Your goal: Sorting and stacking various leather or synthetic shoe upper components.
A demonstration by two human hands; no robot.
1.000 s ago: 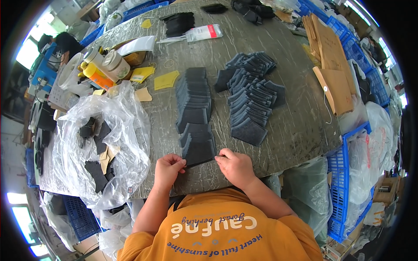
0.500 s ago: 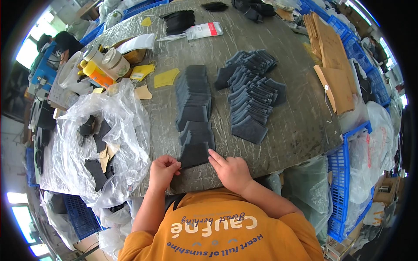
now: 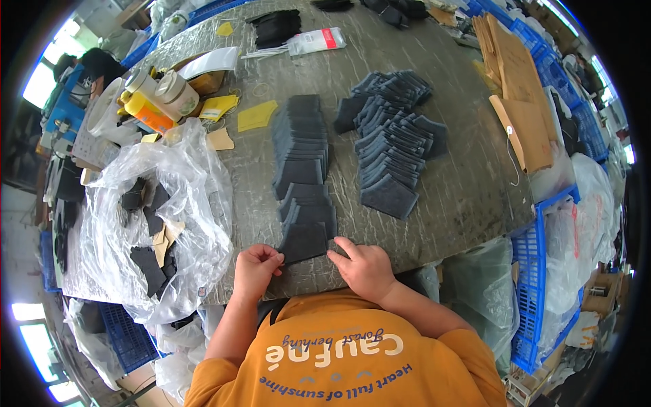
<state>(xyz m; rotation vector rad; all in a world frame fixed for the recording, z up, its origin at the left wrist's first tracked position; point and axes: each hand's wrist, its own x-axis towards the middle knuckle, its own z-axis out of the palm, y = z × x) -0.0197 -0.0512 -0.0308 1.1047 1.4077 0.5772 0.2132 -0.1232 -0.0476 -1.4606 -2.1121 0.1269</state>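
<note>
Dark grey cut fabric pieces (image 3: 303, 242) lie overlapped in a long row running away from me. At the nearest piece's left corner, my left hand (image 3: 256, 270) is closed, thumb and forefinger pinched at the fabric edge. My right hand (image 3: 365, 270) rests by the same piece's right corner, index finger stretched out and apart from the others, holding nothing. To the right, a second fanned pile of dark grey fabric pieces (image 3: 390, 193) lies flat, several layers overlapping.
On the left, a clear plastic bag (image 3: 203, 234) holds dark and tan scraps. Beyond it stand an orange-yellow bottle (image 3: 149, 114) and a lidded jar (image 3: 178, 95). A yellow piece (image 3: 257, 117) lies near the row. Brown paper (image 3: 519, 129) and a blue crate (image 3: 527, 271) flank the right edge.
My right hand has drawn back slightly from the nearest piece, its index finger now spread from the others. My left hand stays almost in place at the left corner.
</note>
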